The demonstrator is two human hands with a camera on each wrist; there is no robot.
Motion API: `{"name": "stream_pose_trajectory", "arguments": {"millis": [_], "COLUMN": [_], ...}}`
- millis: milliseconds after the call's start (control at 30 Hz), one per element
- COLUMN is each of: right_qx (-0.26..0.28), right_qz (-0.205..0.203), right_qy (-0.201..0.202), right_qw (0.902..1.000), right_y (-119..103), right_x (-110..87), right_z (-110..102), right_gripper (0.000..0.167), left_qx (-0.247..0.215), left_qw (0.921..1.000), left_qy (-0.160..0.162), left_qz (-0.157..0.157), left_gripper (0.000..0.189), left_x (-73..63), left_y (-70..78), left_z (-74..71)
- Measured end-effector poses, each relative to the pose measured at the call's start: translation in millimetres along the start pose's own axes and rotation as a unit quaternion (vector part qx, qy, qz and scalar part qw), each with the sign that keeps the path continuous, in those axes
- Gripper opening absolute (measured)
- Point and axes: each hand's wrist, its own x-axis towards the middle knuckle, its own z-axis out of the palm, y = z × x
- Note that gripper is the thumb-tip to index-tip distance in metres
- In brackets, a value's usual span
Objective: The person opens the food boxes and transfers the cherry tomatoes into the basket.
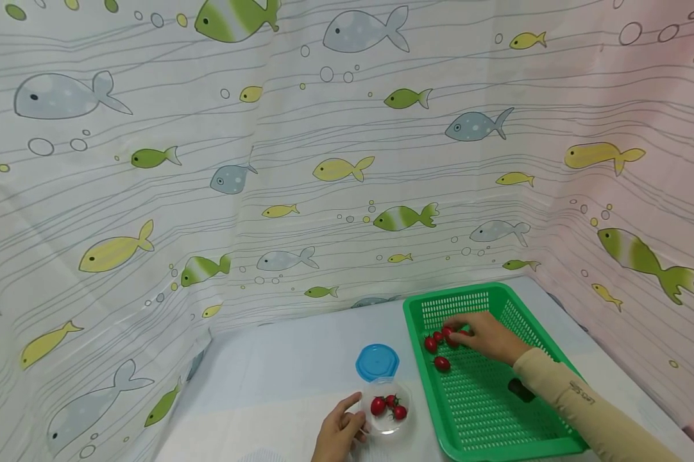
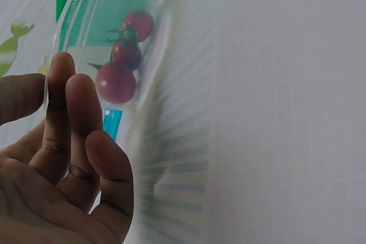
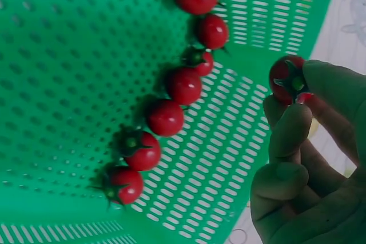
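My left hand (image 1: 340, 431) pinches the rim of a clear plastic container (image 1: 387, 426) between thumb and fingers. Several red cherry tomatoes (image 2: 116, 82) with green stems lie inside it. Over the far part of a green basket (image 1: 430, 391), my right hand (image 1: 485, 335) pinches one cherry tomato (image 3: 284, 78) by thumb and fingertips, its stem facing the right wrist camera. That tomato is up off the basket floor. Below it, several more cherry tomatoes (image 3: 166, 117) lie in a row along the basket's wall.
A blue round lid (image 1: 377, 362) lies on the table just behind the container. The basket's raised slotted walls stand to the container's right. A fish-print curtain (image 1: 335, 244) closes off the back and sides. A dark object (image 1: 521, 389) sits by the right sleeve.
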Motion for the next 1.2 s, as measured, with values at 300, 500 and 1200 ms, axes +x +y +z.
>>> {"name": "stream_pose_trajectory", "arguments": {"millis": [300, 500, 1200], "right_qx": [-0.051, -0.072, -0.103], "right_qz": [-0.007, -0.011, 0.015], "right_qy": [-0.027, -0.049, -0.065], "right_qw": [0.9983, 0.9962, 0.9924], "right_y": [15, 17, 20], "right_x": [-3.6, -3.9, -10.1], "right_z": [18, 27, 36], "right_gripper": [0.021, 0.017, 0.022], "left_qx": [0.0, 0.0, -0.003], "left_qw": [1.0, 1.0, 1.0], "left_qy": [0.002, 0.001, -0.004], "left_qz": [-0.006, -0.005, -0.004], "left_gripper": [0.053, 0.053, 0.052], "left_x": [-0.6, -1.2, 0.8], "left_y": [0.2, 0.4, 1.4], "left_z": [0.1, -0.6, -1.6]}}
